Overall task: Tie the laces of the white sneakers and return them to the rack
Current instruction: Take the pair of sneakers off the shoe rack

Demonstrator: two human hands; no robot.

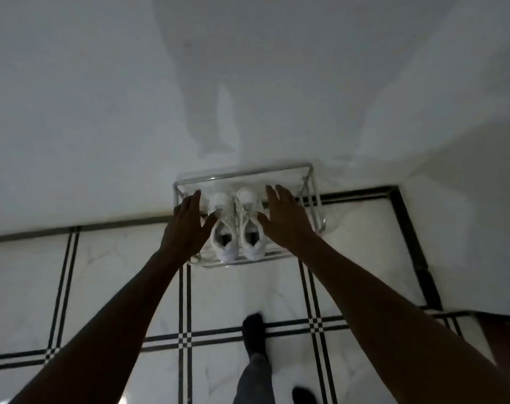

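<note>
Two white sneakers stand side by side on the top shelf of a chrome wire rack, toes toward the wall. The left sneaker and the right sneaker show loose-looking laces; the frame is too dim to tell whether they are tied. My left hand hovers just left of the left sneaker, fingers spread, thumb near its side. My right hand hovers just right of the right sneaker, fingers spread. Neither hand holds anything.
The rack stands against a white wall on a white tiled floor with black line borders. My leg in grey trousers and a dark sock is on the floor below the rack. A thick black border runs at the right.
</note>
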